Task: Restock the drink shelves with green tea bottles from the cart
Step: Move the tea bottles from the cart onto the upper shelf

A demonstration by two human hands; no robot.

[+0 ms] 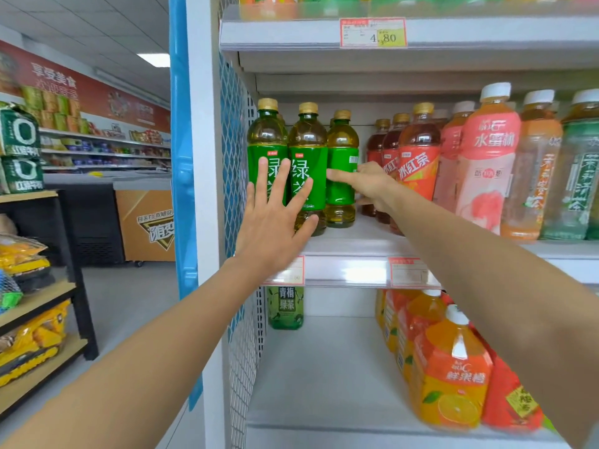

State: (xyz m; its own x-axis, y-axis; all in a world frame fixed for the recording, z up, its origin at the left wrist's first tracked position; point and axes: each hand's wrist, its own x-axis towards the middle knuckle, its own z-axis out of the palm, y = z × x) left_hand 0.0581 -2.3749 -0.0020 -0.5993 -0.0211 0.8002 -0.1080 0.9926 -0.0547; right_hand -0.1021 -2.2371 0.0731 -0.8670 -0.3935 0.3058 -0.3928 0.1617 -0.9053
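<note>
Three green tea bottles with green labels and gold caps stand upright at the left end of the middle shelf (356, 244): a left one (266, 137), a middle one (308, 140) and a right one (342, 157). My left hand (275, 218) is spread flat, its straight fingers lying against the fronts of the left and middle bottles. My right hand (366, 183) reaches in from the right. Its thumb lies against the label of the right bottle, and its fingers go behind that bottle out of sight. The cart is out of view.
Red iced tea bottles (418, 163) stand right beside my right hand, then peach drinks (486, 163) and pale tea bottles (577, 176). On the lower shelf stand a green plum tea bottle (286, 307) and orange drinks (450, 371). A blue mesh side panel (231, 140) bounds the shelf at left.
</note>
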